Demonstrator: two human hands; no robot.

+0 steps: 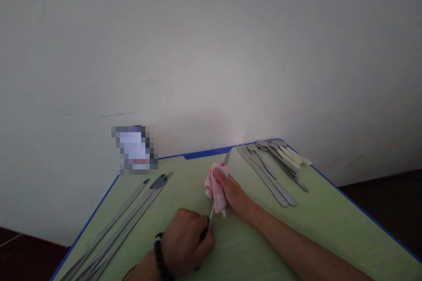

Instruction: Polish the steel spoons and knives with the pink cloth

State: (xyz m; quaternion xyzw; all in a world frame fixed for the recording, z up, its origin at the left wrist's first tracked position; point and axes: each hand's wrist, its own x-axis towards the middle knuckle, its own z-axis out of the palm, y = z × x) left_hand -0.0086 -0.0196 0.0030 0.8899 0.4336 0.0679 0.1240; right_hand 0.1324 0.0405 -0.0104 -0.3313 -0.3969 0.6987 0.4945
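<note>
My left hand (187,237), with a dark beaded bracelet at the wrist, is closed round the dark handle of a knife (227,158). The knife points up and away from me, and its tip shows beyond a pink and white cloth (216,186). Wrapped round the blade, that cloth is gripped by my right hand (232,191). The middle of the blade is hidden under the cloth. To the left lie several long metal knives (132,219), side by side and slanting. Metal table knives (267,180) lie to the right of my right hand.
Spoons and forks (280,158), some with white handles (290,156), lie in a group at the back right. A blurred phone-like device (135,147) leans on the wall (211,52) at the back left. The green tabletop (250,246) has a blue edge.
</note>
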